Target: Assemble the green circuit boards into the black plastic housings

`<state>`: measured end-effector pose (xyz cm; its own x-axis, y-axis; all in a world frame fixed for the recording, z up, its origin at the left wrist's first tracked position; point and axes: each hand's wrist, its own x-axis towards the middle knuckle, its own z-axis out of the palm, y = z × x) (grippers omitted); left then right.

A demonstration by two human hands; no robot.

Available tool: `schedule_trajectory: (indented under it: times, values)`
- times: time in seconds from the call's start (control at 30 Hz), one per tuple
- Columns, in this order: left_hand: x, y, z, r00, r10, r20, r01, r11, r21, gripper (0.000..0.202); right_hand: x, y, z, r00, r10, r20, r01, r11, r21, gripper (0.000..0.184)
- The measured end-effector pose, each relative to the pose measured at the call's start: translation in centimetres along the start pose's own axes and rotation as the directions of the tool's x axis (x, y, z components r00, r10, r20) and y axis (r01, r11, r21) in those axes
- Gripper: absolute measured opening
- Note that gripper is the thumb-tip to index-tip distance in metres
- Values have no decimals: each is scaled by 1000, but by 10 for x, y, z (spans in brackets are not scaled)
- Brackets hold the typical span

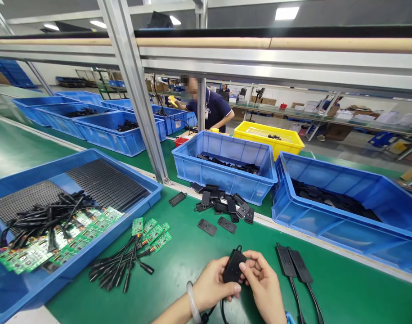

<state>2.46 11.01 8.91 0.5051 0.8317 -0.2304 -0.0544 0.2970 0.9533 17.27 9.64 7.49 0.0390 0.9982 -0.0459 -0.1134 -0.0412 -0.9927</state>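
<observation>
Above the green tabletop I hold a small black plastic case (233, 266) with a loop at its top and a black cable below. My left hand (211, 281) wraps round the case from the left, thumb across its lower end. From the right, my right hand (262, 281) pinches the case's edge with thumb and fingers. Two cased units with cables (293, 265) lie side by side to the right. Loose black case halves (222, 204) form a heap beyond my hands. Left of them, green circuit boards with black cables (152, 236) lie fanned out.
A blue tray (91, 155) at left holds more boards and cables. Blue bins (222, 180) (330, 218) with black parts stand at the back, beside a yellow bin (283, 146). A metal post (135, 90) rises behind the table. A co-worker (214, 108) stands beyond it.
</observation>
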Motion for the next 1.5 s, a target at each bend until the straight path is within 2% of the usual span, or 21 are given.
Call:
schedule_trajectory:
  times: [0.17,0.27,0.37,0.47,0.53,0.6,0.63,0.67,0.73,0.8,0.9,0.97,1.03,1.1,1.17,1.23,1.37,1.43,1.5]
  values:
    - [-1,2,0,999,36,24,-37,997,62,35,-1,-1,2,999,38,8,-38,999,35,40]
    - [-4,5,-1,998,45,46,-49,995,84,43,1,-3,-1,994,86,68,-87,996,17,42]
    - [-8,5,-1,996,66,53,-74,983,170,52,4,-2,-3,991,60,119,-53,997,-63,43]
    - [-9,0,1,998,58,27,-62,978,197,54,4,3,0,999,22,48,-13,982,-186,48]
    - [-6,-5,3,998,55,6,-55,994,93,60,2,7,5,998,-64,-19,54,940,-336,45]
    - [-3,-11,5,994,113,-7,-113,993,-26,74,-2,10,11,976,-216,-22,172,833,-526,46]
    - [-2,-14,5,990,142,0,-142,987,-71,83,-4,12,13,959,-285,1,227,763,-605,53]
    - [-1,-15,5,988,154,22,-151,983,-105,92,-5,12,14,945,-326,35,266,701,-662,60]
    - [-2,-17,4,988,117,102,-103,986,-129,107,-4,12,12,941,-329,78,277,621,-733,59]
    - [-5,-16,1,985,57,163,-42,995,-90,110,1,9,4,948,-312,58,224,529,-819,53]
    - [-8,-11,-2,988,16,154,-20,999,27,101,9,2,-16,945,-325,-29,61,265,-962,47]
    - [-9,-8,-4,992,16,128,-26,997,79,93,12,0,-29,924,-372,-92,-53,113,-992,44]
    - [-8,-5,-5,994,34,101,-46,991,126,87,12,1,-39,876,-460,-147,-144,41,-989,49]
    - [-6,-4,-6,995,46,83,-59,984,169,83,13,7,-45,816,-538,-212,-229,36,-973,67]
    - [-5,-5,-6,996,47,73,-60,980,188,79,16,15,-49,786,-553,-278,-292,64,-954,78]
    - [-5,-7,-5,997,50,64,-62,979,196,75,21,22,-52,801,-516,-304,-303,88,-949,73]
    - [-10,-9,0,995,97,15,-97,956,276,70,23,33,-68,853,-457,-251,-248,68,-966,61]
    - [-13,-2,-1,991,135,-24,-117,925,361,67,22,40,-85,846,-468,-254,-242,88,-966,63]
    - [-13,15,-11,983,181,-35,-134,832,539,62,21,49,-104,815,-505,-285,-227,173,-958,68]
